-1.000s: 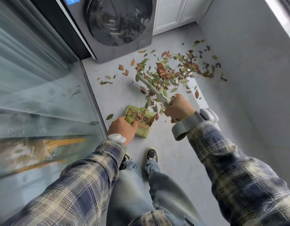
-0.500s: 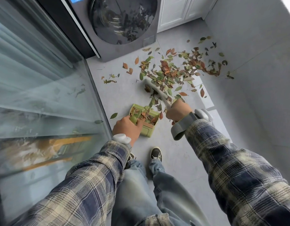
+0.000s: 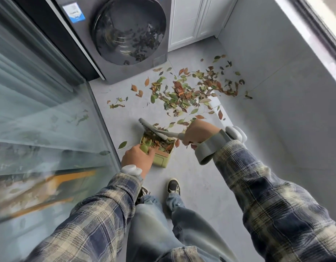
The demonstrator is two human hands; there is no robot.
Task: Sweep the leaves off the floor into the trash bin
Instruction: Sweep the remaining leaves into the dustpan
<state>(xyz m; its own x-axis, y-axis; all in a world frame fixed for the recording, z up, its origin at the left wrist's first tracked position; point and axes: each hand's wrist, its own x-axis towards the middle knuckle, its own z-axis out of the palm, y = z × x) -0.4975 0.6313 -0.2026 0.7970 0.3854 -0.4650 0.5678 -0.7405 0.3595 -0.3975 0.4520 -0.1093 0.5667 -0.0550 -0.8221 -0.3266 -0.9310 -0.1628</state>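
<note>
The left hand (image 3: pixel 137 157) grips the dustpan (image 3: pixel 161 160) flat to the floor so the right hand (image 3: pixel 199 133), curled round the brush (image 3: pixel 151 128), can drag in leaves (image 3: pixel 182 95) heaped just beyond the dustpan.

A pale grey tiled floor (image 3: pixel 199 186) runs from near to far. At the far end stands a dark grey front-loading washing machine with a round glass door (image 3: pixel 129 31), and just right of it are white panelled cabinet doors (image 3: pixel 191 17). A plain grey wall (image 3: pixel 286 63) closes the right side, topped by a dark-framed window (image 3: pixel 329 16) letting in daylight. A reflective sliding glass panel (image 3: pixel 40 110) fills the left.
</note>
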